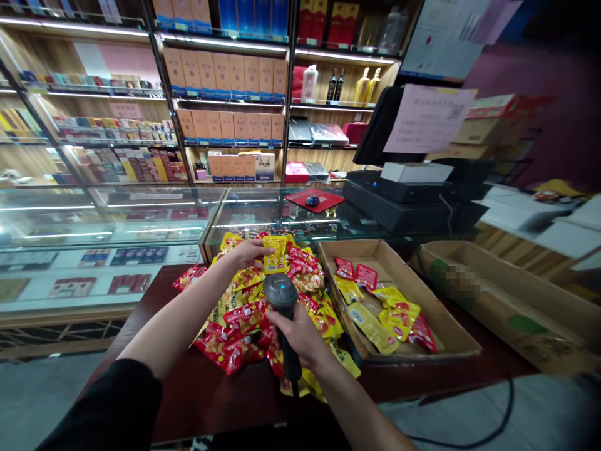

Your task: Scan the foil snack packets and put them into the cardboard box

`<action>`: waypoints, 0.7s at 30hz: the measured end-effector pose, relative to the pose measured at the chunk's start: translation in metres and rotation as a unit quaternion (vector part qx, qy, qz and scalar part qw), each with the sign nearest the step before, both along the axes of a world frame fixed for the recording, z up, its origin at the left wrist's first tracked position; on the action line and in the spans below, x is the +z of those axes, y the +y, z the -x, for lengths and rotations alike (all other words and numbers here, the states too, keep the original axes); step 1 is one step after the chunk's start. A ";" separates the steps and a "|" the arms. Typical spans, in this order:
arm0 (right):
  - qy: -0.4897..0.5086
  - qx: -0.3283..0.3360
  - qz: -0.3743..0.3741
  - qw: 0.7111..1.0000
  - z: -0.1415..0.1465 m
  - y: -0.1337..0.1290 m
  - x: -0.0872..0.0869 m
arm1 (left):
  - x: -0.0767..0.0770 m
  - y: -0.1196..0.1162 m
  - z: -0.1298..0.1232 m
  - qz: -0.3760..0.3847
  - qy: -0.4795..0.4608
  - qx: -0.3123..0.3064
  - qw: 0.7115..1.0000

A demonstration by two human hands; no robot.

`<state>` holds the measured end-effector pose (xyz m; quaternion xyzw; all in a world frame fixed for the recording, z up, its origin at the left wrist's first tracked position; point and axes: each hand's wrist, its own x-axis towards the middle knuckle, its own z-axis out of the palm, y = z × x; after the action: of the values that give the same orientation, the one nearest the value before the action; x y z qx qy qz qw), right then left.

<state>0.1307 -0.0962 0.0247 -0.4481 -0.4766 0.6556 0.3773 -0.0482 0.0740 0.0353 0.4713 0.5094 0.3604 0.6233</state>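
My left hand (251, 253) grips a yellow snack packet (275, 255) by its left edge, holding it upright above the pile. In my right hand (300, 333) is a dark barcode scanner (282, 293), my fingers wrapped round its handle. The scanner's head, with a small blue light on top, is just in front of the packet's lower edge. Beneath both hands spreads a heap of red and yellow snack packets (248, 316) on the dark red table (181, 401). To the right, an open cardboard box (451, 347) has several similar packets lying in it.
A second cardboard box (488, 300) stands farther right. Behind the table is a glass display counter (244, 213) bearing a red mouse pad (300, 199), a mouse (312, 201) and a cash drawer (389, 200). Shelves of boxed goods (225, 75) line the wall. A cable (504, 413) hangs at lower right.
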 end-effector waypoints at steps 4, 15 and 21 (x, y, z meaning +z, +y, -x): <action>-0.034 0.013 -0.050 0.998 -0.005 -0.007 -0.006 | 0.000 0.001 0.002 0.007 -0.003 0.003 1.000; -0.035 0.003 -0.082 0.996 -0.006 -0.005 -0.007 | 0.002 -0.002 0.008 0.012 -0.012 0.013 1.000; -0.030 -0.017 -0.074 0.997 -0.006 -0.006 -0.004 | 0.004 -0.004 0.005 0.024 0.005 0.025 0.999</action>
<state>0.1370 -0.1026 0.0210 -0.4468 -0.5270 0.5980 0.4063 -0.0535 0.0703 0.0391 0.4451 0.5327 0.3611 0.6226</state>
